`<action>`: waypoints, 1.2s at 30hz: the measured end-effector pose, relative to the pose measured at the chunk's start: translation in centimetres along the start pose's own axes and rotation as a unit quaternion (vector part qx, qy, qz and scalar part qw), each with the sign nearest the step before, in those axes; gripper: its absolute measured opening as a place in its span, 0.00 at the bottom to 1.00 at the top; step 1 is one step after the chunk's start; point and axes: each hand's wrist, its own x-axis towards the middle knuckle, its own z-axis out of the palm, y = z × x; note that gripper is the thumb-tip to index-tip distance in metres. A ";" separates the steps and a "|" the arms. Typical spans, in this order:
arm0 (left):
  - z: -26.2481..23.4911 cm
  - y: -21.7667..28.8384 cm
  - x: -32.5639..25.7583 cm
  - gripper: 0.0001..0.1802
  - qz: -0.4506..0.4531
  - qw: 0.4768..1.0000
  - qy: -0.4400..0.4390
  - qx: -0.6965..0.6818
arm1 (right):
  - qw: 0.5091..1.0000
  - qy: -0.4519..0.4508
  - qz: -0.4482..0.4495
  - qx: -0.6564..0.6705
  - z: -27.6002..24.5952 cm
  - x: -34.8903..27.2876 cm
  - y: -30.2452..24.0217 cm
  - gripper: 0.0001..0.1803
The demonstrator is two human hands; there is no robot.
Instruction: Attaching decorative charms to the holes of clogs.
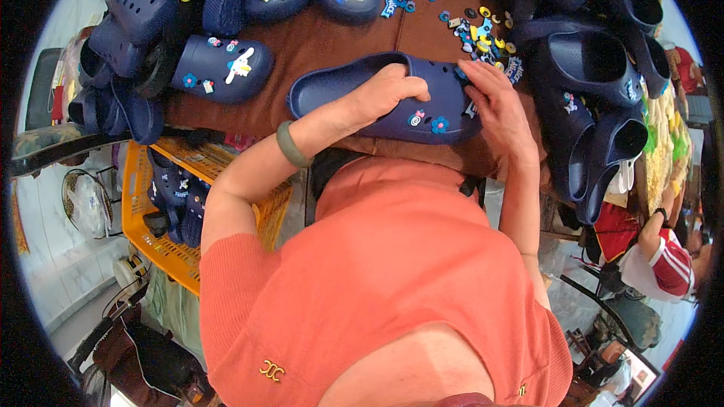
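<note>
A navy clog (332,89) lies sideways in front of me, heel to the left and toe to the right. My left hand (388,94) is closed on it at the foot opening, some fingers hidden inside. My right hand (504,105) curves round the toe, its fingertips pressed against the perforated upper. On that upper sit a blue flower charm (440,124) and a pink-and-white swirl charm (415,117). A pale charm is partly covered by my right hand. Just beyond the toe, a heap of small loose charms (483,34) is spread on the brown cloth (302,38).
A decorated navy clog (222,68) lies at the left, with more clogs along the far side. Stacked clogs (581,60) crowd the right edge. A yellow crate (136,203) holding clogs stands at lower left. Another person's arm (654,230) shows at far right.
</note>
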 end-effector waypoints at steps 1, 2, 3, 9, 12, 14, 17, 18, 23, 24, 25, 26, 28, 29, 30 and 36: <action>0.1 0.2 0.2 0.09 -0.009 1.000 -0.005 -0.008 | 1.000 0.000 0.002 -0.001 0.2 -0.2 0.3 0.22; 0.2 0.2 0.2 0.09 -0.010 1.000 -0.006 -0.009 | 0.999 0.028 0.022 0.032 0.3 -0.3 0.5 0.19; 0.2 0.3 0.2 0.08 -0.010 1.000 -0.007 -0.004 | 0.995 0.056 0.042 0.065 0.4 -0.4 0.6 0.17; -0.1 0.3 0.3 0.09 -0.014 1.000 -0.011 -0.001 | 0.990 0.121 0.054 0.048 0.7 -0.1 0.8 0.11; -0.2 0.1 0.3 0.09 -0.015 1.000 -0.013 -0.004 | 0.989 0.088 -0.056 -0.107 -0.4 0.4 -0.7 0.09; 0.0 0.3 0.2 0.10 -0.022 1.000 -0.013 0.003 | 0.975 0.058 -0.099 -0.190 -1.0 0.8 -2.0 0.07; 0.8 0.7 0.0 0.08 -0.001 1.000 0.006 -0.015 | 0.982 0.030 -0.102 -0.154 -1.8 1.5 -1.3 0.07; 1.0 1.1 -0.2 0.08 -0.010 0.999 0.011 -0.034 | 0.982 0.030 -0.102 -0.155 -1.9 2.0 -0.8 0.07; 0.6 0.4 -0.2 0.08 -0.001 1.000 -0.008 0.002 | 0.972 -0.187 0.080 0.116 -2.8 5.4 1.7 0.11; 1.0 0.8 -0.6 0.08 0.009 1.000 -0.012 0.027 | 0.941 -0.246 0.131 0.190 -2.7 6.1 2.6 0.12; 1.2 1.0 -0.9 0.08 0.021 0.998 -0.012 0.051 | 0.942 -0.243 0.133 0.191 -2.9 6.8 2.8 0.12; 1.1 0.8 -1.2 0.16 0.029 0.997 -0.050 0.060 | 0.934 -0.296 0.111 0.164 -3.5 7.5 2.5 0.13; 2.1 1.3 -2.3 0.18 0.044 0.996 -0.060 0.042 | 0.906 -0.388 0.090 0.142 -4.4 8.5 1.2 0.18; 2.4 1.4 -2.6 0.21 0.060 0.996 -0.063 0.022 | 0.907 -0.384 0.096 0.145 -4.7 8.6 0.7 0.18; 1.7 0.9 -2.7 0.29 0.032 0.993 -0.099 0.051 | 0.904 -0.398 0.094 0.127 -5.0 8.5 0.2 0.21; 2.1 -0.7 -3.8 0.35 0.128 0.980 -0.104 0.108 | 0.915 -0.376 0.131 0.058 -5.7 7.5 -2.3 0.28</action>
